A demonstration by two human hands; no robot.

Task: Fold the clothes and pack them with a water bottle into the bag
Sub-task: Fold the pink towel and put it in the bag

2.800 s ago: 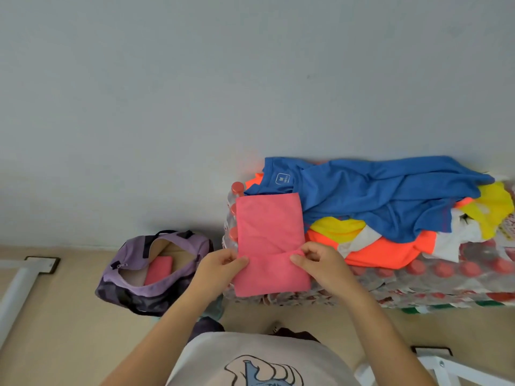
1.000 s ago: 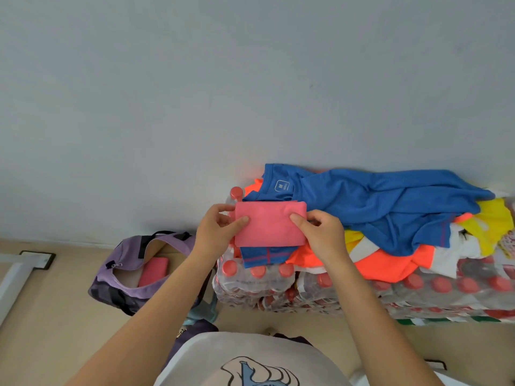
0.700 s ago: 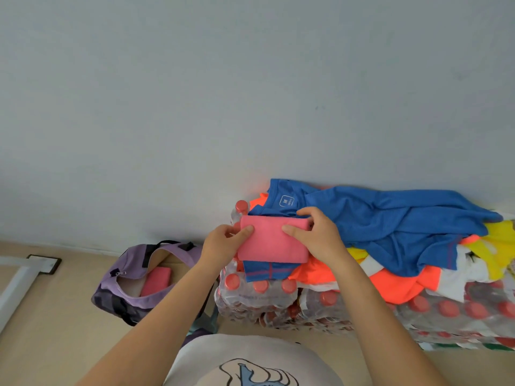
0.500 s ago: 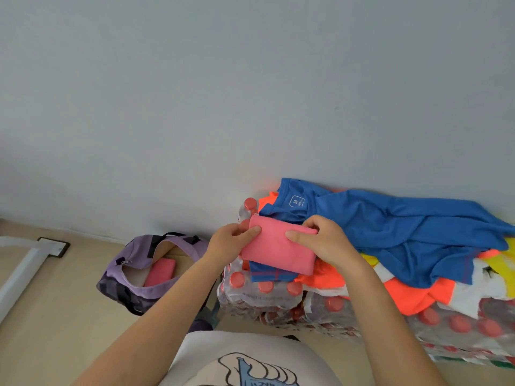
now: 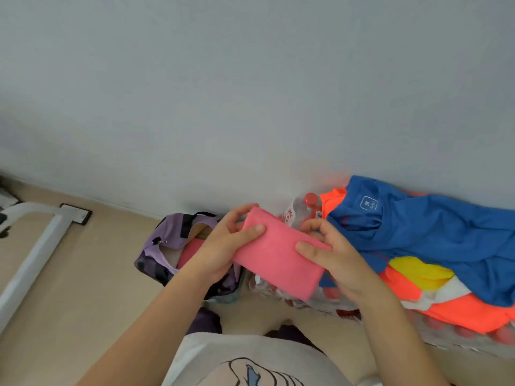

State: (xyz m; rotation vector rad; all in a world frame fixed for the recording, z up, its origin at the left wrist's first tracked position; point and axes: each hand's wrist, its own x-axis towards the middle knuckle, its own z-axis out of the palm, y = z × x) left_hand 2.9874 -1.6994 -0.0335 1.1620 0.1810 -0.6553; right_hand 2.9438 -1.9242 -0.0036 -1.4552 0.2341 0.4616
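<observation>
A folded pink cloth (image 5: 278,257) is held in the air between both hands. My left hand (image 5: 223,246) grips its left end, thumb on top. My right hand (image 5: 331,252) grips its right end. Below my left hand a purple bag (image 5: 167,238) stands open on the floor, with another folded pink item (image 5: 189,252) inside. A water bottle with a red cap (image 5: 302,210) shows behind the cloth, at the edge of shrink-wrapped bottle packs (image 5: 459,332). A blue shirt (image 5: 423,235) lies on top of orange (image 5: 457,307), yellow and white clothes on those packs.
A plain grey wall rises behind everything. A white metal frame leg (image 5: 36,246) crosses the beige floor at the left. My own light shirt fills the bottom middle of the view.
The pink cloth was folded smaller on the pile, then lifted off it. Both hands have carried it left, toward the open bag.
</observation>
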